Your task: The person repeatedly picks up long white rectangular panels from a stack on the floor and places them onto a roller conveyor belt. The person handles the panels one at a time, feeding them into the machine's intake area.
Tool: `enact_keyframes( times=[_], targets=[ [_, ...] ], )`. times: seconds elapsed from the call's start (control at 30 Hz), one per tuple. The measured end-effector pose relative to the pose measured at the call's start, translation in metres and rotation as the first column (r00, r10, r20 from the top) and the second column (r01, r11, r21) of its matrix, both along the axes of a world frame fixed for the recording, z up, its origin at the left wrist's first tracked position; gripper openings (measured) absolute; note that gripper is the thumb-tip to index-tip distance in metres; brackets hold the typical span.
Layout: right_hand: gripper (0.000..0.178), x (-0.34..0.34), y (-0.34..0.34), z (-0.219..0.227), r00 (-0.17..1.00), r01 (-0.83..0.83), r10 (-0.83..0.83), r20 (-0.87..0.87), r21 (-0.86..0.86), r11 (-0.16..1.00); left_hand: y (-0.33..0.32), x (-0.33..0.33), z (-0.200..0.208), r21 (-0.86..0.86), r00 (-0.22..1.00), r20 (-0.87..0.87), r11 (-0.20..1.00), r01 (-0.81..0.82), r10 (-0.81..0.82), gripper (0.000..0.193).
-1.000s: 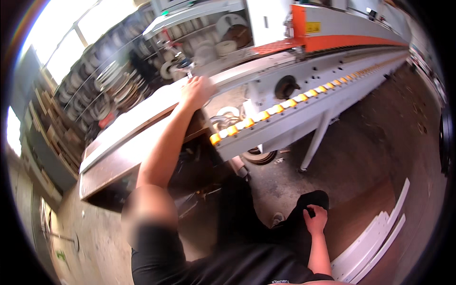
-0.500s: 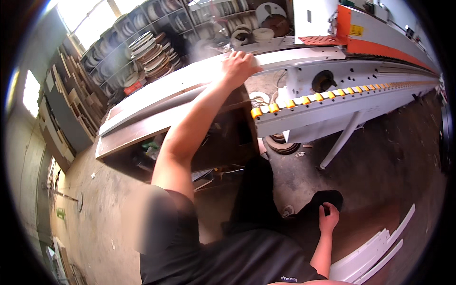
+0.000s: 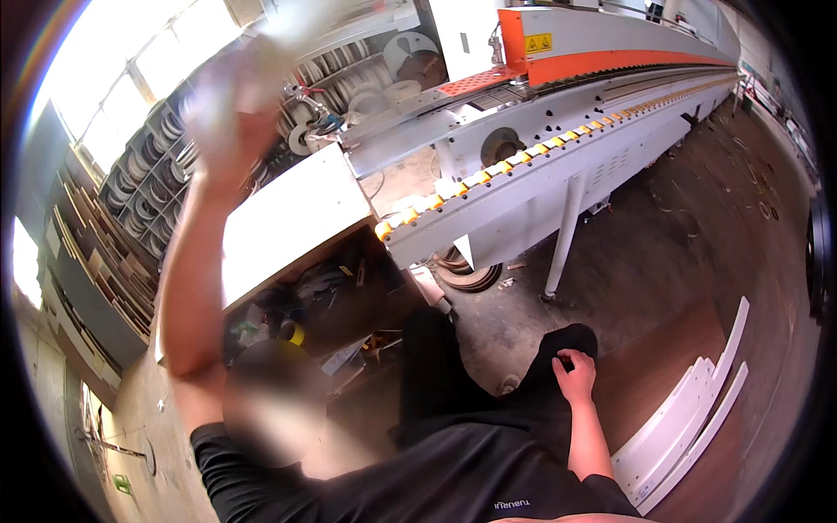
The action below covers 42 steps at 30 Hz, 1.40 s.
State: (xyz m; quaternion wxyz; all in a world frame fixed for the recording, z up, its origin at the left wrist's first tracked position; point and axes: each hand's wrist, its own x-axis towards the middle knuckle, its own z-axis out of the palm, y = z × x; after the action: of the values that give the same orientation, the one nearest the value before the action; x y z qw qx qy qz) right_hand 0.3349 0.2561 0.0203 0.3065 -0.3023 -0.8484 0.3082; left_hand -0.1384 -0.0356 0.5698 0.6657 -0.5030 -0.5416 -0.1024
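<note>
My left hand (image 3: 234,109) is raised at the upper left, above the white-topped bench (image 3: 301,205). It is badly smeared by motion, so its fingers cannot be made out. A pale blurred shape (image 3: 301,19) lies beside its upper edge; whether the hand holds it is unclear. Low on the right, my right hand (image 3: 577,376) rests at my dark-clothed knee, fingers loosely curved and apart, nothing in them. Several white curved strips (image 3: 684,427) lie on a brown board (image 3: 649,383) beside that forearm.
A long white and orange machine (image 3: 602,57) with a rail of yellow rollers (image 3: 488,177) runs to the far right. Behind the bench stand racks of coiled edging (image 3: 144,187). Boards (image 3: 96,261) lean at the left. Tools and tape lie inside the bench.
My left hand has risen leftward from the long white board it was on. That board no longer lies across the bench. My view has shifted; the right hand stays at the knee.
</note>
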Motion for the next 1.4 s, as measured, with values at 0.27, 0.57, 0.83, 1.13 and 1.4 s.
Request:
enact_keyframes(
  times=[0.27, 0.57, 0.83, 1.13, 1.4],
  targets=[
    [0.019, -0.009, -0.006, -0.002, 0.996, -0.024, 0.013, -0.085, -0.123, 0.992, -0.238, -0.008, 0.154, 0.449, 0.980, 0.196, 0.892, -0.048, -0.046, 0.038],
    [0.017, 0.007, -0.009, 0.013, 0.995, -0.025, 0.017, -0.102, -0.076, 0.997, -0.445, -0.085, 0.176, 0.852, 0.621, 0.305, 0.499, 0.161, -0.722, 0.050],
    [0.018, 0.003, -0.012, 0.017, 0.995, -0.052, 0.047, -0.091, -0.049, 0.997, -0.455, -0.148, 0.014, 0.975, 0.564, 0.218, 0.208, -0.084, -0.797, 0.058],
    [0.020, -0.008, -0.012, 0.015, 0.994, -0.091, 0.087, -0.060, -0.054, 0.994, -0.537, -0.239, -0.175, 0.668, 0.121, 0.532, 0.328, -0.668, -0.838, 0.042],
    [0.017, -0.014, -0.007, 0.020, 0.998, -0.041, 0.038, 0.049, 0.052, 0.998, -0.488, -0.208, -0.206, -0.377, -0.594, 0.802, 0.717, -0.586, -0.064, 0.024]
  ],
)
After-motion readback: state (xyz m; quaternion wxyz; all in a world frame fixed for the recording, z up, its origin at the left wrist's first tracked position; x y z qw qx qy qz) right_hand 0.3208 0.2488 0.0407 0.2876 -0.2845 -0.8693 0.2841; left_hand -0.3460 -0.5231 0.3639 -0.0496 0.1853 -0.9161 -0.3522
